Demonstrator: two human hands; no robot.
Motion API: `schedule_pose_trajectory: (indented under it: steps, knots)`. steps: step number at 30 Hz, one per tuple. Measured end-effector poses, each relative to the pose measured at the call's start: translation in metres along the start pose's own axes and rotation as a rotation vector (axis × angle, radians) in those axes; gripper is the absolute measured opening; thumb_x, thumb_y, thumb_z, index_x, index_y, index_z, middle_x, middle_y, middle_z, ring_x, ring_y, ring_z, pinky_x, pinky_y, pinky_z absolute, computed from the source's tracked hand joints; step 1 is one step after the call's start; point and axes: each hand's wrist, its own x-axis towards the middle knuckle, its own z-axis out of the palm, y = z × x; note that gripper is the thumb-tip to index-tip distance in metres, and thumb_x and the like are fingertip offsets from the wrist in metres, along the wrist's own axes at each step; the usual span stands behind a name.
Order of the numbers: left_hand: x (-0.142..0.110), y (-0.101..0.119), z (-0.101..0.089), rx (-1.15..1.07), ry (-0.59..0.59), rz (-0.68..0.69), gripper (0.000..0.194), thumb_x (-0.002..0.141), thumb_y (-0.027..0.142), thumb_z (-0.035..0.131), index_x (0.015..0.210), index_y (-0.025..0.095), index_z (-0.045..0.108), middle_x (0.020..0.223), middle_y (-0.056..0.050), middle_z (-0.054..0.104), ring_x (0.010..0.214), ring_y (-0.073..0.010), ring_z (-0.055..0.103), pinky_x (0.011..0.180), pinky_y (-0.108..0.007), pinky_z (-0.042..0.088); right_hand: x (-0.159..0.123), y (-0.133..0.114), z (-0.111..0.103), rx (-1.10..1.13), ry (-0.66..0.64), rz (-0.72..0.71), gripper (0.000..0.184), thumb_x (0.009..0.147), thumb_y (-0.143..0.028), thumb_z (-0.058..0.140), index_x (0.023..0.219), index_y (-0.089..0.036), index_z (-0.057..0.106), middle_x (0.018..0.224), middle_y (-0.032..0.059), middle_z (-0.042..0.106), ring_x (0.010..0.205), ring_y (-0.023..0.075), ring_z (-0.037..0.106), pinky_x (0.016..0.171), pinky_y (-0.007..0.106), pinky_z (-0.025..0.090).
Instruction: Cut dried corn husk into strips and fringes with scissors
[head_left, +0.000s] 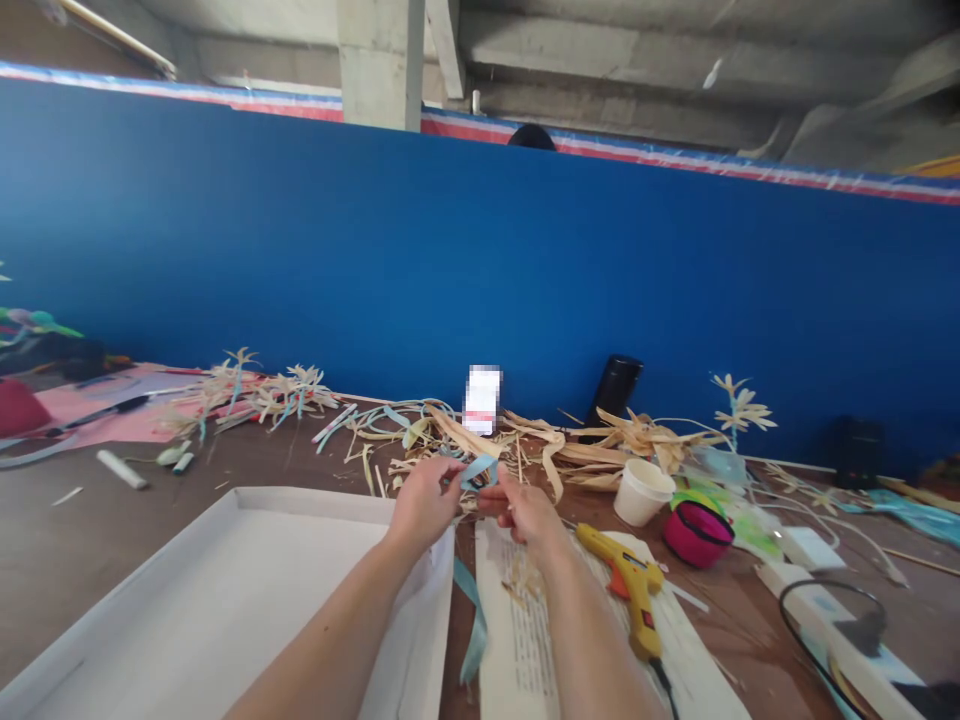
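Observation:
My left hand (429, 500) and my right hand (523, 508) meet at the middle of the table. Between them a light blue ribbon (478, 470) is pinched, with fingers of both hands closed on it. A longer length of blue ribbon (471, 620) lies below, between the white tray and the printed paper (517, 630). Whether it is the same piece I cannot tell. Dry straw-coloured husk strips (465, 432) lie just beyond my fingers. To the right of my right forearm rests a yellow glue gun (626, 580) on the paper.
A shallow white tray (300, 600) fills the left front. Husk flowers (281, 390) lie at the back left. On the right are a white paper cup (643, 492), a pink round container (699, 532) and a power strip (840, 640). A lit phone (481, 398) leans near the blue partition (375, 250).

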Motion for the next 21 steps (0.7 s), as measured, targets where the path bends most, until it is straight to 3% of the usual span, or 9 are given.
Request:
schedule_pose_trajectory:
  steps: [4, 8, 11, 15, 18, 21]
  knots:
    - [-0.006, 0.011, 0.001, -0.006, -0.068, 0.115, 0.020, 0.073, 0.016, 0.048, 0.084, 0.020, 0.064, 0.087, -0.003, 0.064, 0.086, -0.0167, 0.056, 0.077, -0.026, 0.040, -0.001, -0.002, 0.003, 0.252, -0.061, -0.047, 0.047, 0.070, -0.060, 0.055, 0.083, -0.017, 0.067, 0.076, 0.0084, 0.068, 0.038, 0.0062, 0.039, 0.033, 0.018, 0.012]
    - [-0.012, 0.012, 0.003, 0.083, -0.235, 0.113, 0.020, 0.066, 0.011, 0.049, 0.075, 0.020, 0.064, 0.080, -0.003, 0.064, 0.082, -0.0171, 0.056, 0.073, -0.026, 0.040, -0.002, -0.006, -0.001, 0.424, -0.035, -0.175, 0.042, 0.066, -0.050, 0.063, 0.095, -0.020, 0.063, 0.089, 0.0052, 0.067, 0.039, 0.0030, 0.028, 0.034, 0.017, 0.013]
    - [-0.011, 0.007, 0.006, 0.056, -0.276, 0.086, 0.022, 0.065, 0.012, 0.049, 0.077, 0.021, 0.066, 0.083, -0.003, 0.065, 0.085, -0.0178, 0.056, 0.076, -0.026, 0.041, -0.005, -0.010, -0.002, 0.464, -0.018, -0.259, 0.039, 0.070, -0.048, 0.062, 0.098, -0.021, 0.061, 0.091, 0.0040, 0.066, 0.040, 0.0033, 0.026, 0.034, 0.018, 0.014]
    - [-0.003, 0.000, 0.007, -0.255, -0.185, -0.088, 0.028, 0.074, 0.021, 0.045, 0.092, 0.019, 0.067, 0.091, -0.004, 0.066, 0.088, -0.0178, 0.058, 0.080, -0.028, 0.043, -0.011, -0.014, 0.004, 0.377, -0.063, -0.300, 0.033, 0.071, -0.046, 0.062, 0.090, -0.018, 0.065, 0.075, 0.0028, 0.066, 0.039, 0.0039, 0.031, 0.034, 0.019, 0.018]
    - [0.003, -0.001, 0.003, -0.554, -0.123, -0.264, 0.038, 0.080, 0.039, 0.044, 0.102, 0.015, 0.063, 0.082, -0.005, 0.065, 0.073, -0.0166, 0.059, 0.066, -0.026, 0.046, -0.013, -0.014, 0.011, 0.257, -0.114, -0.325, 0.026, 0.071, -0.042, 0.063, 0.081, -0.018, 0.068, 0.065, 0.0004, 0.065, 0.038, 0.0060, 0.037, 0.036, 0.020, 0.025]
    - [0.004, 0.000, -0.002, -0.771, -0.166, -0.339, 0.052, 0.076, 0.057, 0.047, 0.096, 0.012, 0.064, 0.070, -0.005, 0.062, 0.061, -0.0151, 0.057, 0.055, -0.025, 0.044, -0.015, -0.012, 0.017, 0.143, -0.152, -0.356, 0.018, 0.071, -0.037, 0.063, 0.071, -0.020, 0.068, 0.060, -0.0016, 0.063, 0.040, 0.0082, 0.043, 0.040, 0.022, 0.033]
